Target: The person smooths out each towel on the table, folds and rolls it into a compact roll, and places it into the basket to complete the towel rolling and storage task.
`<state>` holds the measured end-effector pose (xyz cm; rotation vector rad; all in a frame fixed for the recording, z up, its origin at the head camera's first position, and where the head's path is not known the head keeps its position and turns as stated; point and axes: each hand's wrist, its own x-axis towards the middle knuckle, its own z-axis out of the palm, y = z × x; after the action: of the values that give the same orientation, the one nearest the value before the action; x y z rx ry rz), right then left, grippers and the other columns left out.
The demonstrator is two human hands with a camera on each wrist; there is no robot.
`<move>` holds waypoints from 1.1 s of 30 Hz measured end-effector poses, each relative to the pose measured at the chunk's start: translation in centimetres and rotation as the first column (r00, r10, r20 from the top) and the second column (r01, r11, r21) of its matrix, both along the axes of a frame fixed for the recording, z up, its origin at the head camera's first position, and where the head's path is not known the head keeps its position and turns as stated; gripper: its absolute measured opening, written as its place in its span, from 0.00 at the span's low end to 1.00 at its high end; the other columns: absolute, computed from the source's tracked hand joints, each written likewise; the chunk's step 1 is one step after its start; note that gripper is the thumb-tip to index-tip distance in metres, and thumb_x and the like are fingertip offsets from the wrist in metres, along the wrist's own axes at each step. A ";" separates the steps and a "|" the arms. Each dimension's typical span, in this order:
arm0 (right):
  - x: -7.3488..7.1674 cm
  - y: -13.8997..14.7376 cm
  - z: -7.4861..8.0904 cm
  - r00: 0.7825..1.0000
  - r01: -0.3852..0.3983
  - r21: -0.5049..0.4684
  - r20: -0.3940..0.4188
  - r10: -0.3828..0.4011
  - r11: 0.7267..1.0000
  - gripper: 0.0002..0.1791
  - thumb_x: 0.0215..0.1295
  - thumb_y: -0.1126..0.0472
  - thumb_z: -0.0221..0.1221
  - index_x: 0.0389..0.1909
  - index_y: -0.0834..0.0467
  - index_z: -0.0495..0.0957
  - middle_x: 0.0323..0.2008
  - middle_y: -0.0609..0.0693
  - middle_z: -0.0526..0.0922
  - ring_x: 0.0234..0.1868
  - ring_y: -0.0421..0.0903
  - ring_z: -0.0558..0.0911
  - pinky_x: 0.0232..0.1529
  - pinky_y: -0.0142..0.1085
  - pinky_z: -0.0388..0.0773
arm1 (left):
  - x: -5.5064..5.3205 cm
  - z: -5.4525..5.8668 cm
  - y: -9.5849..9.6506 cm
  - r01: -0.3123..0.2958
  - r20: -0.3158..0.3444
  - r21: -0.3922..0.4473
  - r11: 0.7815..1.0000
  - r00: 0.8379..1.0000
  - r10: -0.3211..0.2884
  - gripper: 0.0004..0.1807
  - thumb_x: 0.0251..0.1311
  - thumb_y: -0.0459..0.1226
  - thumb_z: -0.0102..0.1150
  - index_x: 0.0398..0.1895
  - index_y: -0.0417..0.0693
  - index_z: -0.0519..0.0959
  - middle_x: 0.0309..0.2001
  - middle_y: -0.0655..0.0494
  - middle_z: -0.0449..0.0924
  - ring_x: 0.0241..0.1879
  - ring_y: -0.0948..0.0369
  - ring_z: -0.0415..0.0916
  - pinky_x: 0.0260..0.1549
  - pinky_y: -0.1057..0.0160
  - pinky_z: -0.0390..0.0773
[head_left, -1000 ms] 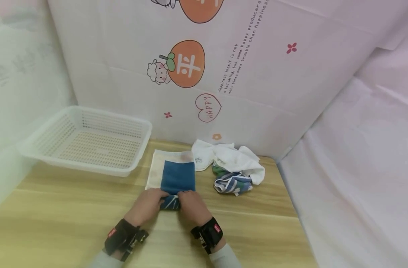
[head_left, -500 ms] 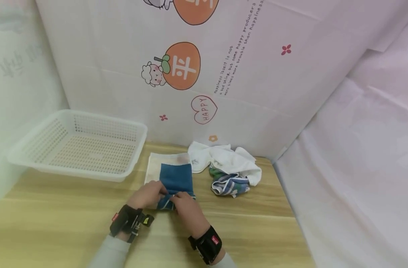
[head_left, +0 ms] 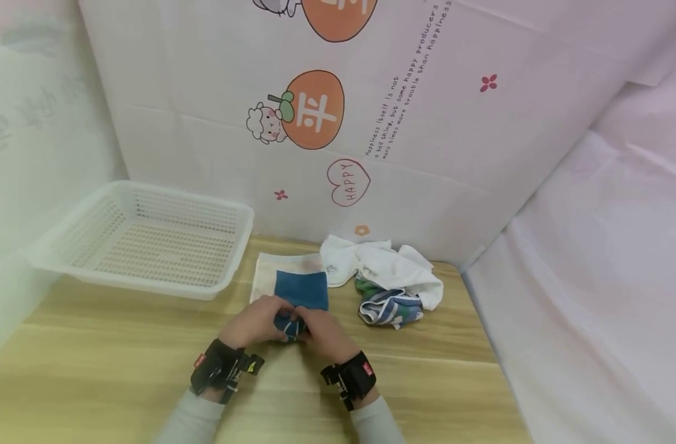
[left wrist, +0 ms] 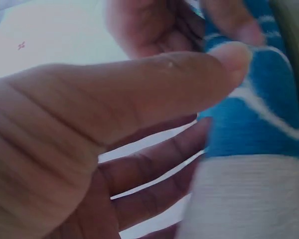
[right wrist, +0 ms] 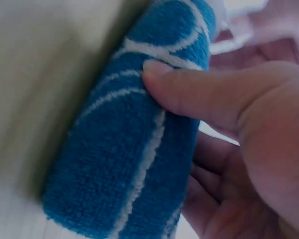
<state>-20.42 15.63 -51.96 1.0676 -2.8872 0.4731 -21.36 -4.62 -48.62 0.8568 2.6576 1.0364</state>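
Left hand [head_left: 258,320] and right hand [head_left: 322,332] meet over the rolled near end of a blue towel [head_left: 301,290]. The roll lies between the two hands, under their curled fingers; each thumb presses its white-striped blue pile, so both hands grip it. The unrolled part extends flat beyond the fingertips, lying on a cream cloth [head_left: 268,271]. Beyond and to the left of the left hand stands a white basket [head_left: 235,246]; beyond and to the right of the right hand lies a heap of crumpled cloths [head_left: 393,277]. All rest on the wooden table [head_left: 93,345].

Blue towel [head_left: 300,295] near end hidden under hands, wrist views blurred
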 end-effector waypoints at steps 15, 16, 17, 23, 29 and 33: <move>1.5 -1.4 3.3 0.996 0.052 -0.032 0.078 -0.049 0.998 0.12 0.67 0.67 0.65 0.49 0.56 0.86 0.47 0.48 0.85 0.48 0.42 0.83 0.47 0.32 0.81 | -1.0 -1.7 -1.5 0.076 -0.006 -0.056 0.996 0.997 -0.076 0.11 0.56 0.33 0.72 0.43 0.41 0.87 0.41 0.50 0.87 0.44 0.51 0.83 0.45 0.54 0.83; 1.8 -1.7 3.6 0.996 0.069 -0.004 0.050 -0.069 0.998 0.11 0.64 0.66 0.67 0.47 0.56 0.87 0.45 0.48 0.86 0.46 0.42 0.83 0.46 0.31 0.81 | -1.1 -1.7 -1.5 0.082 -0.004 -0.051 0.995 0.997 -0.082 0.11 0.57 0.33 0.71 0.44 0.41 0.86 0.42 0.50 0.87 0.45 0.51 0.83 0.45 0.54 0.83; 2.1 -2.1 3.7 0.996 0.083 0.025 0.015 -0.083 0.996 0.11 0.61 0.65 0.70 0.45 0.55 0.88 0.43 0.48 0.86 0.45 0.42 0.83 0.44 0.31 0.81 | -1.3 -1.7 -1.5 0.084 -0.004 -0.048 0.995 0.996 -0.085 0.11 0.58 0.33 0.70 0.44 0.40 0.86 0.43 0.49 0.87 0.45 0.50 0.83 0.45 0.54 0.83; 1.8 -3.3 2.2 0.992 0.109 0.113 -0.076 -0.101 0.988 0.17 0.51 0.65 0.77 0.43 0.57 0.86 0.38 0.47 0.85 0.39 0.43 0.83 0.41 0.34 0.80 | -1.5 -1.7 -1.5 0.047 -0.010 -0.036 0.998 0.999 -0.047 0.11 0.59 0.33 0.70 0.45 0.41 0.84 0.42 0.50 0.85 0.42 0.53 0.82 0.41 0.57 0.82; 0.3 -1.2 0.3 0.999 0.009 -0.052 0.045 -0.006 0.999 0.09 0.64 0.66 0.67 0.44 0.54 0.84 0.34 0.44 0.85 0.33 0.37 0.80 0.36 0.30 0.76 | -0.6 -0.6 -0.6 -0.008 -0.057 -0.055 0.998 0.998 0.005 0.14 0.52 0.34 0.76 0.41 0.39 0.85 0.40 0.50 0.86 0.41 0.54 0.83 0.43 0.55 0.82; -0.6 0.4 -0.1 0.976 -0.047 -0.197 0.202 0.088 0.979 0.11 0.75 0.61 0.58 0.53 0.53 0.83 0.30 0.41 0.82 0.25 0.32 0.73 0.31 0.26 0.71 | 0.1 0.0 -0.2 -0.043 -0.035 -0.090 0.995 0.999 0.040 0.16 0.48 0.31 0.77 0.42 0.37 0.86 0.42 0.48 0.87 0.44 0.50 0.83 0.47 0.50 0.82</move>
<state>-21.01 16.07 -52.05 1.1522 -2.9081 0.8983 -21.22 -4.83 -48.63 0.8103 2.7377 0.9106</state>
